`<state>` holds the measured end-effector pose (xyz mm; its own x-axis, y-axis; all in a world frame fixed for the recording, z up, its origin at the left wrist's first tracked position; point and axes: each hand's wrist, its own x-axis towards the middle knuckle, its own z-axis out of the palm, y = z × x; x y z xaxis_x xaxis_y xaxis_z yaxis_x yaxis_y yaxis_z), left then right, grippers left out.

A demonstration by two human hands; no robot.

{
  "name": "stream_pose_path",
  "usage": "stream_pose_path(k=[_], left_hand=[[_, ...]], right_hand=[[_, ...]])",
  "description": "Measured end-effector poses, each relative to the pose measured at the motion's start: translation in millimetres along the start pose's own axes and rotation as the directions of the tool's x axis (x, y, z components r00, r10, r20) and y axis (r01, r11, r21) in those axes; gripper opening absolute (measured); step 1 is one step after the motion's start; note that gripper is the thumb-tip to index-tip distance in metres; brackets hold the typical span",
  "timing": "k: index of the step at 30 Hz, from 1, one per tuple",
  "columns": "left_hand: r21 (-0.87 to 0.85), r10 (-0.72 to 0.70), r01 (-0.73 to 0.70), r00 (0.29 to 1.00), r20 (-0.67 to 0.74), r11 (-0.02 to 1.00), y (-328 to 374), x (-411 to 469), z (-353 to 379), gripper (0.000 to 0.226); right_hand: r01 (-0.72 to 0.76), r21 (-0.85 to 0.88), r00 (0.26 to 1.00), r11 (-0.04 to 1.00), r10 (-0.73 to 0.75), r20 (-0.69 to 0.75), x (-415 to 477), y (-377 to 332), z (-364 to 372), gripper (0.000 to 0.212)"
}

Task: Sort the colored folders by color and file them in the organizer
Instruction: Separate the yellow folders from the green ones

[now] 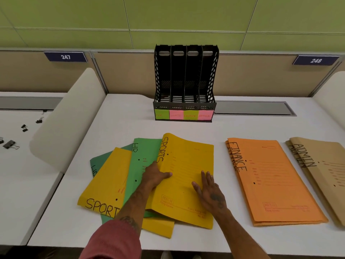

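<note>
While the left hand (155,176) pinches the left edge of the top yellow SPORTS folder (186,163), thumb on the cover and fingers tucked beneath, the right hand (210,192) lies flat on the same cover, fingers spread. This folder tops a loose, fanned pile near the front edge of the white table (127,128), left of centre. Under it lie a green HR folder (142,157), a second yellow SPORTS folder (107,182) and another green folder (95,164) peeking out at the pile's left. Toward the right edge sits a neat orange FINANCE stack (272,184), and just beyond it a brown ADMIN stack (323,165). A black four-slot organizer (184,77) stands upright at the far edge, with green and pink sticky labels (183,115) along its base. Black binder clips (11,144) lie on the neighbouring desk to the left.
</note>
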<state>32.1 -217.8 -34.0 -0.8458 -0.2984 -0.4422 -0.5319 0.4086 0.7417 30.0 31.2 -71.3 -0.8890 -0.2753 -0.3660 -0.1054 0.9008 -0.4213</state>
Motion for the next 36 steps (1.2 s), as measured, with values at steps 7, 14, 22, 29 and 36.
stream_pose_path(k=[7, 14, 22, 29, 36], left_hand=[[-0.442, 0.068, -0.038, 0.996, 0.054, 0.896, 5.4, -22.8, -21.9, 0.037], [-0.658, 0.066, -0.097, 0.995, -0.072, 0.747, 16.9, -52.1, -74.7, 0.038], [-0.714, 0.062, -0.145, 0.988, -0.141, 0.685, 0.7, -82.2, -100.7, 0.044], [-0.668, -0.514, 0.101, 0.725, -0.458, 0.737, -70.3, -87.1, -115.8, 0.083], [-0.582, -0.8, 0.556, 0.486, -0.351, 0.593, -119.3, -102.7, -112.4, 0.093]], right_hand=[[-0.014, 0.263, 0.996, 0.965, 0.037, -0.084, 5.7, -8.8, -22.8, 0.083], [-0.204, 0.832, 0.975, 0.516, 0.026, 0.222, 37.9, -46.0, -80.8, 0.075], [-0.232, 0.892, 0.911, 0.387, -0.234, 0.339, 54.8, -91.9, -101.4, 0.047], [-0.19, 0.906, 0.927, 0.378, -0.235, 0.292, 55.1, -96.4, -107.0, 0.046], [-0.189, 0.911, 0.948, 0.368, -0.173, 0.266, 54.1, -81.7, -107.6, 0.05]])
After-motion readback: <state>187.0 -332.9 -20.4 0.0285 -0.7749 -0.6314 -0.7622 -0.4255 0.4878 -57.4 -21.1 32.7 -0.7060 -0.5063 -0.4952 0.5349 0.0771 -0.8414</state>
